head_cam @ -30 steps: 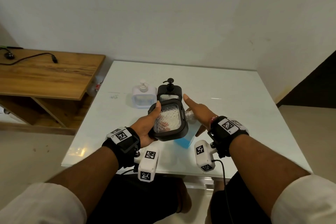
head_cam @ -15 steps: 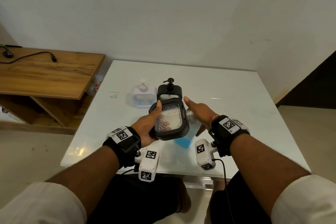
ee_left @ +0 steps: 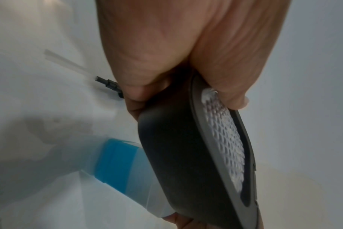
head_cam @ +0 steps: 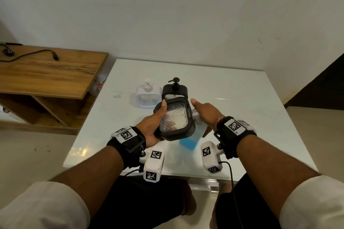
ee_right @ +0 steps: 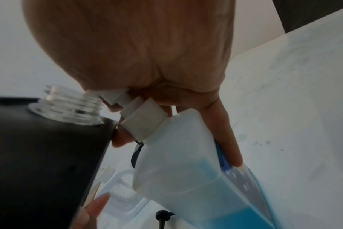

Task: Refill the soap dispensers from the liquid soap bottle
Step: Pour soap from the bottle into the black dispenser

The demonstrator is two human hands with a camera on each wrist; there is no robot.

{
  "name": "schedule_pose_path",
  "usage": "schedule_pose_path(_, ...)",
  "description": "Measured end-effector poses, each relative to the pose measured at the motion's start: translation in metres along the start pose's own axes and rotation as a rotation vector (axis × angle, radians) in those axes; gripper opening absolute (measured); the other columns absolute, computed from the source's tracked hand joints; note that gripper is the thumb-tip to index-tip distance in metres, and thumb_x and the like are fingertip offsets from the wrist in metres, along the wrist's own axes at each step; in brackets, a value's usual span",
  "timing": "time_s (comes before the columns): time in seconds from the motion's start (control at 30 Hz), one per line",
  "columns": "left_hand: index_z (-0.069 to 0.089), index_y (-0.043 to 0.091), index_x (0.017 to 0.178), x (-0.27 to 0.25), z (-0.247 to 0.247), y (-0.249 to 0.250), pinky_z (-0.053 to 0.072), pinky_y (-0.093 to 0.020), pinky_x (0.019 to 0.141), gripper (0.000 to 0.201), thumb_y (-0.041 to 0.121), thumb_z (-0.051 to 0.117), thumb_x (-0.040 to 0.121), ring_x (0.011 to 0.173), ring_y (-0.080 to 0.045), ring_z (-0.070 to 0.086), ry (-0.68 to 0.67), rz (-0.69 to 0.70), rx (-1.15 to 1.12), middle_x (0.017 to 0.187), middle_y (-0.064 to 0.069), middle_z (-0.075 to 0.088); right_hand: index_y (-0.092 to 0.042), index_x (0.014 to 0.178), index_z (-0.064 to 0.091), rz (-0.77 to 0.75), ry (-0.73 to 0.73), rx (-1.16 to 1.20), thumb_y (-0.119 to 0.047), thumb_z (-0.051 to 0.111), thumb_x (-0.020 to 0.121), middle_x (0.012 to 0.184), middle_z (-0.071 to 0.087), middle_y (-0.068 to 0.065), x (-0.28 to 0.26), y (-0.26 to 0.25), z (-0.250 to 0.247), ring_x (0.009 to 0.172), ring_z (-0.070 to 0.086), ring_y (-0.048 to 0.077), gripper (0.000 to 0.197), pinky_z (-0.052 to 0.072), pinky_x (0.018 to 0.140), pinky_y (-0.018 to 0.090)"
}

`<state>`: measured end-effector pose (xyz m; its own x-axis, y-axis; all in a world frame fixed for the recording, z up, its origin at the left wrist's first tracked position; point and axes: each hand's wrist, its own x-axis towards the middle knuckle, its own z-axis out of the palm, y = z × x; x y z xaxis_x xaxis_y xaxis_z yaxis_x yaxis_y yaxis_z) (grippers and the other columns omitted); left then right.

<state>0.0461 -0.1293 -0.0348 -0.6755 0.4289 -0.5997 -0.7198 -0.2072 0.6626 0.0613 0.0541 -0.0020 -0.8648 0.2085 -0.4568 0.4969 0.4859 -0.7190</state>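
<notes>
your left hand (head_cam: 151, 126) grips a black soap dispenser (head_cam: 175, 120) with its pump off, thumb along the textured clear window and fingers curled behind the body. you hold it off the table (head_cam: 242, 117), tipped onto its side so the bare threaded clear neck (ee_right: 68, 106) points to your right. your right hand (head_cam: 205, 112) is closed around the top of the liquid soap bottle (head_cam: 191, 140), just beside that neck; in the right wrist view the fingers wrap the white cap (ee_right: 143, 120) and one finger lies down the bottle's side. the bottle leans, its blue liquid settled in the lower end, which sits toward the near edge of the table; whether the base touches the surface cannot be told.

farther back, around the middle of the table, a second black dispenser (head_cam: 175, 90) with its pump on stands upright, and a white dispenser (head_cam: 148, 96) stands just to its left, the two close together. a wooden desk (head_cam: 46, 72) with a black cable (head_cam: 31, 55) on top sits off the table's left edge.
</notes>
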Motion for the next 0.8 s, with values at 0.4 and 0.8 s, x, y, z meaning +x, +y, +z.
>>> schedule_pose_path(0.4,0.063,0.021,0.134,0.001,-0.001,0.000,0.053,-0.045,0.100,0.066,0.063,0.057,0.083,0.121,-0.028,0.066,0.013,0.005,0.012,0.126,-0.008,0.073,0.000,0.102,0.067,0.013,-0.010,0.011,-0.062,0.029,0.097,0.102,0.068,0.020,0.004,0.003,0.000,0.093,0.066,0.037,0.073,0.054,0.085,0.045)
schedule_pose_path(0.8,0.064,0.021,0.131,-0.001,-0.002,0.000,0.055,-0.042,0.095,0.069,0.061,0.059,0.076,0.118,-0.027,0.068,-0.001,0.032,0.046,0.126,-0.007,0.073,-0.011,0.102,0.064,-0.004,-0.030,0.041,-0.051,0.031,0.102,0.106,0.066,0.021,-0.005,-0.003,0.000,0.096,0.065,0.037,0.052,0.053,0.086,0.043)
